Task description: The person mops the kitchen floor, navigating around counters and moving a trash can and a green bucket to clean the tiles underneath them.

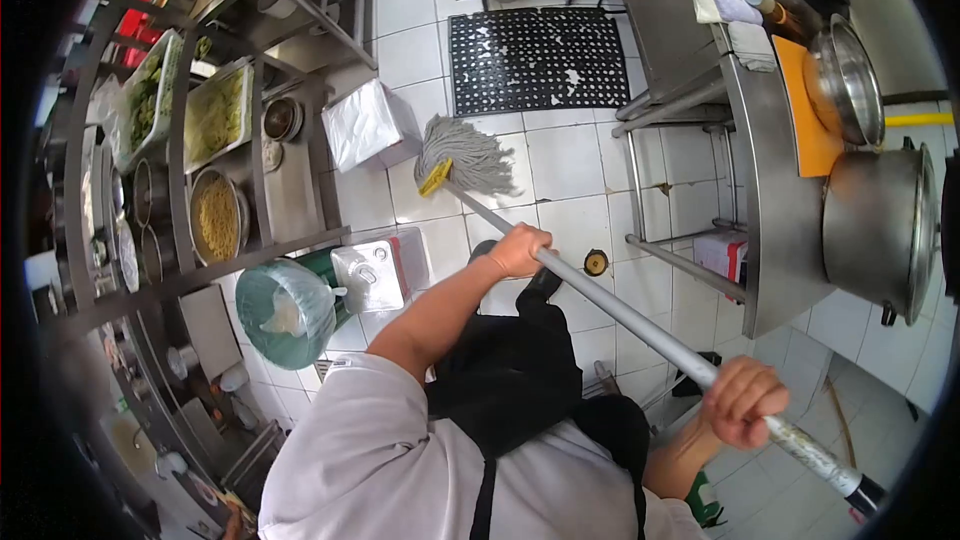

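A mop (610, 300) slants across the view, its long metal handle running from lower right to upper left. Wrapped around the handle's middle is my left hand (520, 251). Closer to the dark end cap, my right hand (745, 402) grips the same handle. The grey string mop head (470, 158), joined by a yellow clamp (435, 177), lies spread on the white tiled floor (570, 165). Beside it stands a box-like thing wrapped in shiny plastic (370, 125).
A black perforated mat (538, 60) lies beyond the mop. A lined green bin (290, 315) and metal-lidded container (368, 275) stand at left, below food shelves (200, 285). A steel table (760, 230) with a large pot (875, 230) borders the right. A round drain (596, 262) is near my feet.
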Demonstrator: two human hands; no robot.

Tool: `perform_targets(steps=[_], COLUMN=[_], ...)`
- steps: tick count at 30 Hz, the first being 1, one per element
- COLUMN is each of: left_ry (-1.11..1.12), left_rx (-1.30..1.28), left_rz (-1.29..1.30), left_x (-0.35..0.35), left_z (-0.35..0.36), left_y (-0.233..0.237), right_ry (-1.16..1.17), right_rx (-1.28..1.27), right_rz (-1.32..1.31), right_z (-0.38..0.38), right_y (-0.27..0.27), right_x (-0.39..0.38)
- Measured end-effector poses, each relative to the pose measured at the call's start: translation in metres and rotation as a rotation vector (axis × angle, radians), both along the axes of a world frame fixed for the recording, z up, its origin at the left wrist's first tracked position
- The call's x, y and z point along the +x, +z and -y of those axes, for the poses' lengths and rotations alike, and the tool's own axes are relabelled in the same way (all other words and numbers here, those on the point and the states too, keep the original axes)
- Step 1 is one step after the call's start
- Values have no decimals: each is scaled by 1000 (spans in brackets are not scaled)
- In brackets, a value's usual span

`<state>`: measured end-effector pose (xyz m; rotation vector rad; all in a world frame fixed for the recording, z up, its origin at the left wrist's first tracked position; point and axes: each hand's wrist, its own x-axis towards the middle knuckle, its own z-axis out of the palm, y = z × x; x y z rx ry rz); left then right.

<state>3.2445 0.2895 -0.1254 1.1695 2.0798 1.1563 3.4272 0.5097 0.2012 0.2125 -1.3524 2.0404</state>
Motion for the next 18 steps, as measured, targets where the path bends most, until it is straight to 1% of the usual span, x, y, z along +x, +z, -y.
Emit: perform_targets(steps=[2,6,7,9,10,11,12,14,15,18], left_ry=[76,216,242,247,250,303,338,390,413,471], left_rx=[-53,-46,1,-9,-5,28,44,76,168,265], left_rz=[-44,-49,-64,-62,-64,-113,-135,-178,-276,-392], left_x=[-4,7,12,20,19,19,17,13,4,-27], left_z=[-4,-29,-36,-44,-49,-53,-56,-62,-67,-67], left_y=[2,32,35,46,52,53,64,98,105,151], right_ry=[28,133,188,295,302,309,315,565,688,411], right_rx=[17,116,135,175,196,218,239,286,305,218], right_rz=[8,-7,-41,-110,-144,-176,-204,-374,-451,-489], right_z=[-4,-26,-30,-35,-35,-32,-31,-48,-54,-54], right_y=[-3,29,38,57,65,73,81,113,127,153], right_x=[-13,-24,-27,-32,-37,-41,-43,-58,-61,-40])
